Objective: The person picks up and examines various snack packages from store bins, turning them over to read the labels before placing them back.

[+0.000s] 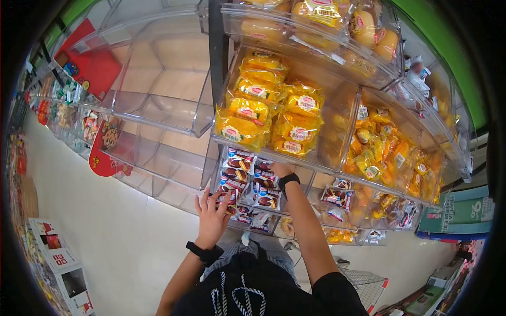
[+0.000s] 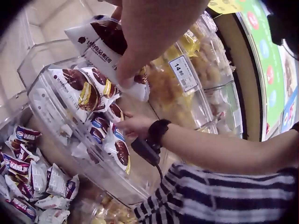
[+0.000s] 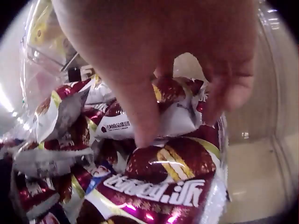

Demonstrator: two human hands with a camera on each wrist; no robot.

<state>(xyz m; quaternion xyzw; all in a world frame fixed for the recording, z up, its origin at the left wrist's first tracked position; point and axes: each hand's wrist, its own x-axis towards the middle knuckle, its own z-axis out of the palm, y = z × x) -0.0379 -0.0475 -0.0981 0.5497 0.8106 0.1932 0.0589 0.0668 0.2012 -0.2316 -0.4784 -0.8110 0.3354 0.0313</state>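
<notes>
Wrapped chocolate pies (image 1: 266, 199) in maroon and white packets stand in rows in a clear bin on a lower shelf. At the near left of these rows is my left hand (image 1: 212, 218); its thumb and fingers grip a chocolate pie packet (image 2: 100, 44) in the left wrist view. My right hand (image 1: 283, 171) reaches to the back right of the same bin, partly hidden under the upper shelf's edge. Seen from the right wrist, its thumb (image 3: 140, 116) and fingers pinch another chocolate pie packet (image 3: 175, 122), with more packets lying tightly beneath and beside it.
Above the bin, a clear shelf box (image 1: 329, 163) holds yellow-wrapped breads (image 1: 245, 108) in stacks. Clear acrylic bins (image 1: 163, 113) stand to the left. Orange packets (image 1: 382, 142) fill bins to the right. A wire shopping cart (image 1: 366, 284) is behind at the right.
</notes>
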